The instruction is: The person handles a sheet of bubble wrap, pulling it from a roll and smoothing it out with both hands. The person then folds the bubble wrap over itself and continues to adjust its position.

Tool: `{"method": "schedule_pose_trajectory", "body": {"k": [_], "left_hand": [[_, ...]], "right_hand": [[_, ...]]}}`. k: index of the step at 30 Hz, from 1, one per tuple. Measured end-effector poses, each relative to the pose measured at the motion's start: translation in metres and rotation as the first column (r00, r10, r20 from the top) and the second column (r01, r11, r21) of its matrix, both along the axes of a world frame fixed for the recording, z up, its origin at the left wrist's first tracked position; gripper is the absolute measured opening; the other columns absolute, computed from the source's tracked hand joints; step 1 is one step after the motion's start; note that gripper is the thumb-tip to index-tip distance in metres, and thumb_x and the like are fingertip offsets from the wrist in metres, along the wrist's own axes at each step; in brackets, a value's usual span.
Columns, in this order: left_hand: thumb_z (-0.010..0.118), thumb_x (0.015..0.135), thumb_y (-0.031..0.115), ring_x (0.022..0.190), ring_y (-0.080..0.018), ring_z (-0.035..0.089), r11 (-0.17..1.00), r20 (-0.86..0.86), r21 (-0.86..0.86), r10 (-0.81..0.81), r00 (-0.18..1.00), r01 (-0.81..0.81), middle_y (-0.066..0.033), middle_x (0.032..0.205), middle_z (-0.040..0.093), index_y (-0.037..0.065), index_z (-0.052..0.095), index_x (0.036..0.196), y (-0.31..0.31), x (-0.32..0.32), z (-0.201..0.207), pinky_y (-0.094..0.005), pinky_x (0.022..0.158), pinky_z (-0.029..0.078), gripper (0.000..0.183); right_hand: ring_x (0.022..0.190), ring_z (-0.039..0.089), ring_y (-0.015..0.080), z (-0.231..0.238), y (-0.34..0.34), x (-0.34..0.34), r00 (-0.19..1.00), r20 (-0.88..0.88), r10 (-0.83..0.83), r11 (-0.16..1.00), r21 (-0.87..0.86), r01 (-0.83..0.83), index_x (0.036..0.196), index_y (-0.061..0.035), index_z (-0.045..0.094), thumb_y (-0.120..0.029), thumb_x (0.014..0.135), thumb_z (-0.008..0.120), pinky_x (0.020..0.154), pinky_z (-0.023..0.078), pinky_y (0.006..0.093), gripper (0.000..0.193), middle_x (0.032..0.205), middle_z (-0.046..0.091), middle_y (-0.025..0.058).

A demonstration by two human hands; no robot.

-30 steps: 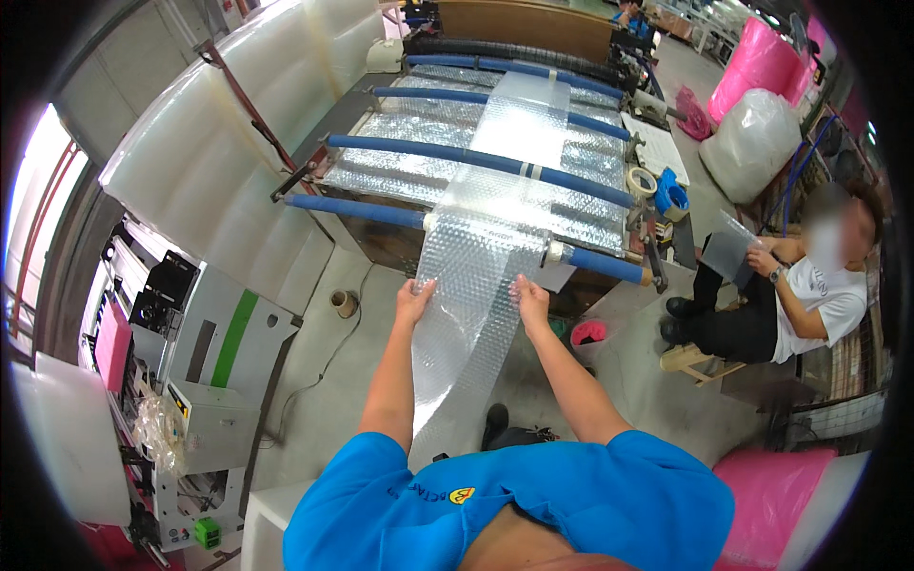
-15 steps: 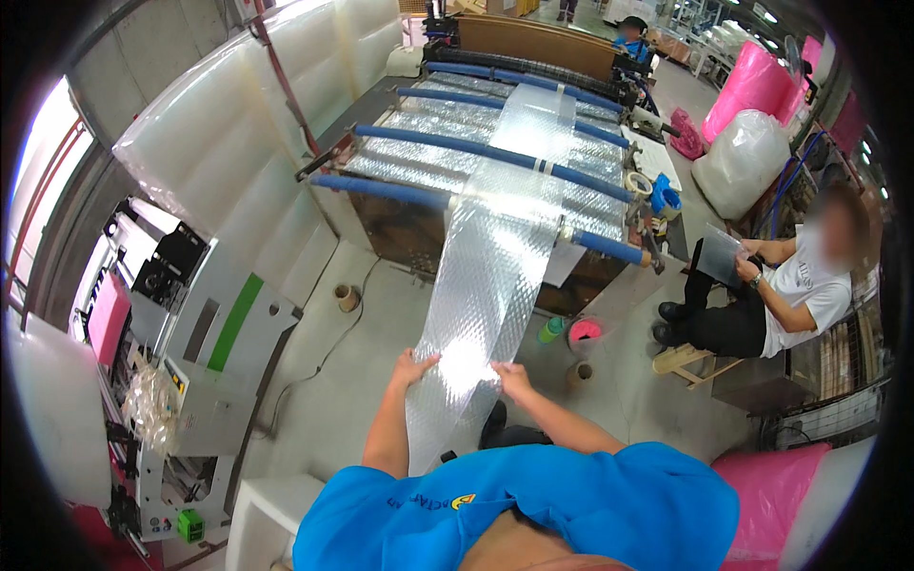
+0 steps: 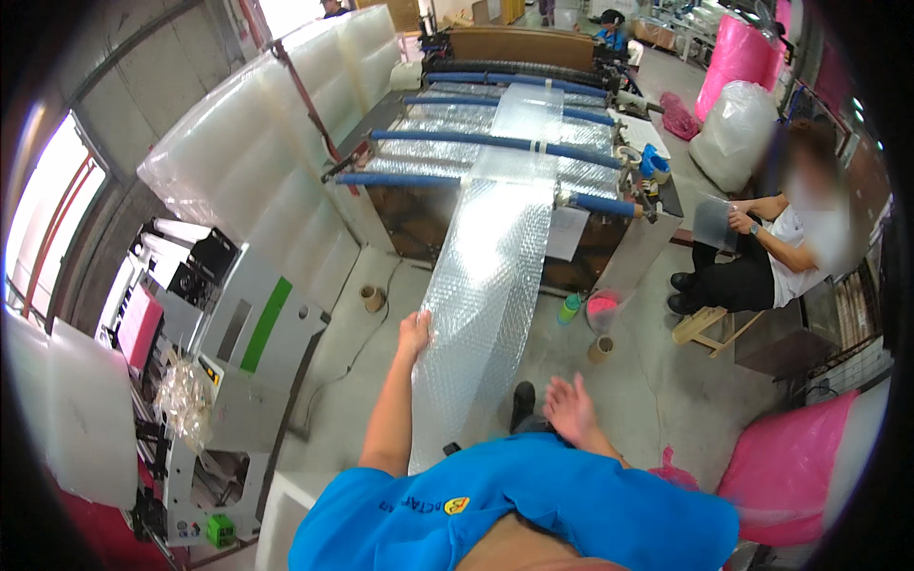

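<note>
A long strip of clear bubble wrap (image 3: pixel 490 276) runs from the machine with blue rollers (image 3: pixel 495 141) down toward my body, its lower end hidden by my blue shirt. My left hand (image 3: pixel 415 333) is closed on the strip's left edge, about halfway along the hanging length. To the right of the strip, apart from it, my right hand (image 3: pixel 572 412) is raised with the fingers spread and nothing in it.
A seated person (image 3: pixel 762 238) at the right holds a clear sheet. On the floor stand a green bottle (image 3: pixel 568 309), a pink-filled container (image 3: pixel 603 306) and cardboard tubes (image 3: pixel 371 298). A grey machine (image 3: pixel 252 347) is at left; pink wrap rolls (image 3: pixel 790 457) lie lower right.
My right hand has let go of the bubble wrap's right edge and moved right and down, opening. The left hand has moved up along the left edge. The whole view has shifted slightly.
</note>
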State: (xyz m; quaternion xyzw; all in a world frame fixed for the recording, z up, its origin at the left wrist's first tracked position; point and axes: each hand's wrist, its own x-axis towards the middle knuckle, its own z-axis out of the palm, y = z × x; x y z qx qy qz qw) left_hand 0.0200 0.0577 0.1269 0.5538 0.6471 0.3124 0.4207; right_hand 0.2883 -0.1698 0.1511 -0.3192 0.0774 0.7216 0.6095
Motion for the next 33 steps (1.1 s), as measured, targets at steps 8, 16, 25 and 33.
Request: {"method": "schedule_pose_trajectory", "body": {"k": [8,16,25,33], "left_hand": [[0.047,0.082,0.035,0.051,-0.0172,0.053,0.993,-0.081,0.114,-0.025,0.996,0.034,-0.0135,0.066,0.056,-0.005,0.053,0.091,0.004,0.003,-0.05,-0.03,0.048,0.043,0.041],[0.047,0.08,0.037,0.059,-0.0272,0.056,0.982,-0.248,0.14,-0.088,0.965,0.125,-0.0195,0.065,0.055,-0.004,0.054,0.084,0.02,-0.011,-0.081,-0.0353,0.057,0.044,0.043],[0.047,0.082,0.034,0.051,-0.0156,0.051,0.992,-0.158,-0.088,-0.107,0.982,0.094,-0.0095,0.06,0.054,-0.002,0.055,0.085,0.017,0.014,-0.071,-0.0298,0.049,0.041,0.037],[0.047,0.082,0.035,0.051,-0.015,0.05,0.979,-0.212,-0.179,-0.131,0.968,0.093,-0.0085,0.058,0.052,-0.001,0.055,0.084,0.028,0.024,-0.08,-0.0304,0.052,0.042,0.036]], "right_hand": [[0.052,0.038,0.015,-0.063,-0.018,0.016,0.976,-0.217,-0.001,0.981,0.19,0.044,0.08,-0.0022,0.057,-0.068,0.073,0.03,0.042,0.028,0.0236,0.071,0.062,0.047,0.0076],[0.045,0.031,0.0124,-0.032,-0.022,0.039,0.839,-0.519,-0.162,0.897,0.278,0.345,0.082,0.0003,0.053,-0.069,0.072,0.03,0.036,0.023,0.0241,0.074,0.054,0.036,0.0038],[0.048,0.029,0.0116,-0.051,0.082,0.036,0.916,-0.399,0.03,0.95,0.296,0.098,0.073,-0.0025,0.051,-0.073,0.066,0.032,0.038,0.022,0.0223,0.073,0.053,0.032,0.0026],[0.046,0.028,0.0119,-0.034,0.031,0.068,0.803,-0.593,-0.06,0.879,0.35,0.323,0.078,-0.004,0.048,-0.073,0.067,0.032,0.038,0.021,0.0224,0.072,0.054,0.034,0.0025]]}}
